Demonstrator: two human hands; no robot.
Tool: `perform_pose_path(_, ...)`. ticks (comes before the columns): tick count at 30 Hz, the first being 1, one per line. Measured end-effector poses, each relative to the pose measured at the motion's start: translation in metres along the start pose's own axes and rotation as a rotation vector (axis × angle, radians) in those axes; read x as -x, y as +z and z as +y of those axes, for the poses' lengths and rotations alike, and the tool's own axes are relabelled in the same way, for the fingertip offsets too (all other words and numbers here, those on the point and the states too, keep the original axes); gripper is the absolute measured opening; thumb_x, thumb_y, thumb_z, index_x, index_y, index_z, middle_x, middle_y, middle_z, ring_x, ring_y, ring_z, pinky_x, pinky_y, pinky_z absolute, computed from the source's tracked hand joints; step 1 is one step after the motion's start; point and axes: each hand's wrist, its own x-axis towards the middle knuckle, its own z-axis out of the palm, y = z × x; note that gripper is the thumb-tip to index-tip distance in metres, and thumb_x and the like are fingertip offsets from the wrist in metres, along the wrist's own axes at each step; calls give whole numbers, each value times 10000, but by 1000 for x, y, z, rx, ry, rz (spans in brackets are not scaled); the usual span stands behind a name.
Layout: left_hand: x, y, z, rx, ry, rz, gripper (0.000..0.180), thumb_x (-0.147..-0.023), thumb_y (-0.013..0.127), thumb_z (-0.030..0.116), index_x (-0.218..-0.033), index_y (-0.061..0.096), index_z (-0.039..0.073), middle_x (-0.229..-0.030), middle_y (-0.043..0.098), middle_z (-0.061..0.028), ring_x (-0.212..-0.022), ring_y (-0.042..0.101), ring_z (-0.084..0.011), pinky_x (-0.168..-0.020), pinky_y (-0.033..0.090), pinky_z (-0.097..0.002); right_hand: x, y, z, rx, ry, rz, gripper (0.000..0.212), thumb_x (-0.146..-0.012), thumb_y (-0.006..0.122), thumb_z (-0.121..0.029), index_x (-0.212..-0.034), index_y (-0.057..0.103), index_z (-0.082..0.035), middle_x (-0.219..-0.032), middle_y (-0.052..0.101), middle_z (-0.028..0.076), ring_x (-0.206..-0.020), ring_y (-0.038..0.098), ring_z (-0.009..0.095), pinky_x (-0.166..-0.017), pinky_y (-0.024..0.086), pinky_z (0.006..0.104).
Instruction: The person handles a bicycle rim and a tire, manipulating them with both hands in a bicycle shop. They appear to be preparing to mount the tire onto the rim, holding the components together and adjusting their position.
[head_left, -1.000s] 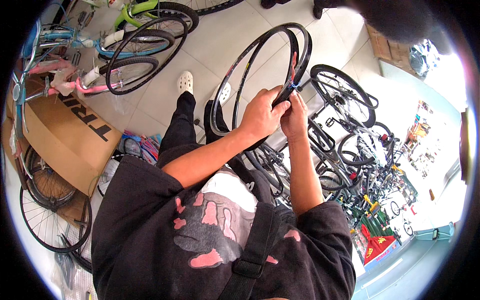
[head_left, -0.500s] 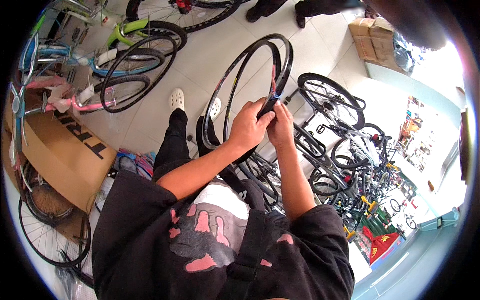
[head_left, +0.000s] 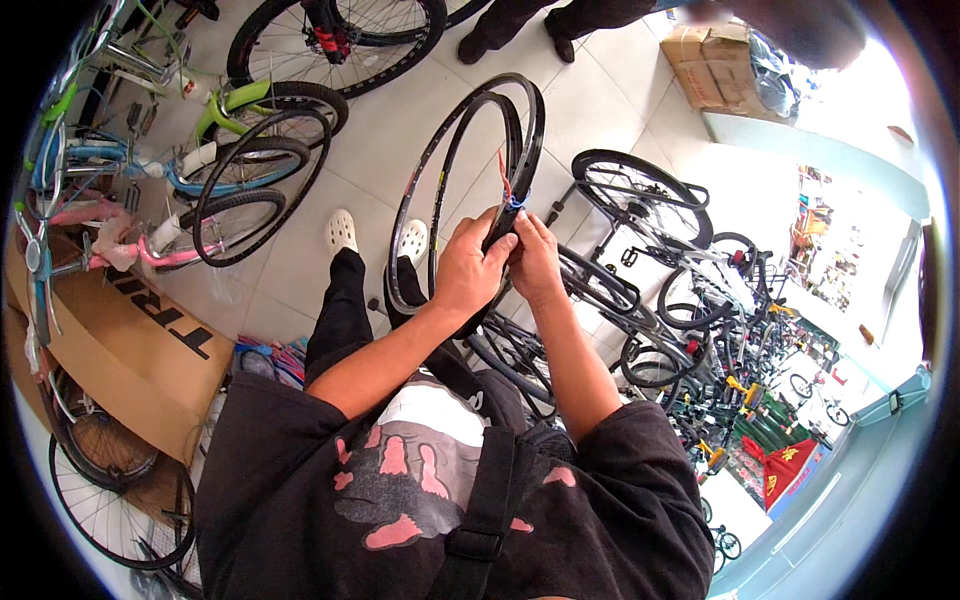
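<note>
Left hand (head_left: pixel 470 264): fingers wrapped round black hoops (head_left: pixel 537 125), upper centre of frame | right hand (head_left: pixel 535 258): fingers closed on them just below red-and-blue tie (head_left: pixel 516 203) | pale clog (head_left: pixel 341 231) left of hoops | cardboard box (head_left: pixel 125 375), lower left

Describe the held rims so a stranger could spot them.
From the black T-shirt, follow both forearms to the left hand and right hand. These grip black rims, spokeless and marked by red and blue strands, unlike the spoked wheels nearby.

The rims (head_left: pixel 536 142) are between the carton (head_left: pixel 140 365) at left and bicycles (head_left: pixel 638 209) at right.
</note>
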Motion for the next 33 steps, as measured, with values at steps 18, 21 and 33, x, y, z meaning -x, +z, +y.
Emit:
perform_pose_path(18,0,-49,-19,242,-30,12,357,-1053,645,88,-1392,603,-15,-1202,698,-58,-1070,633,-108,-946,515,-262,12,75,10,561,-208,122,385,-983,728,-309,-1096,744,59,-892,751,116,-815,679,144,-739,552,321)
perform_pose_path(21,-4,-56,-34,414,-88,-6,346,-1066,630,96,-1393,594,-12,-1217,686,-48,-1082,632,-113,-949,515,-263,13,86,13,565,-209,146,429,-966,726,-346,-1081,735,67,-962,748,201,-869,719,260,-797,563,376)
perform_pose_path(33,-1,-70,-35,381,-139,32,304,-1077,627,114,-1352,616,-16,-1218,681,-42,-1081,621,-109,-947,512,-262,15,105,16,575,-159,129,423,-982,710,-327,-1106,725,77,-962,764,203,-879,739,244,-804,578,370)
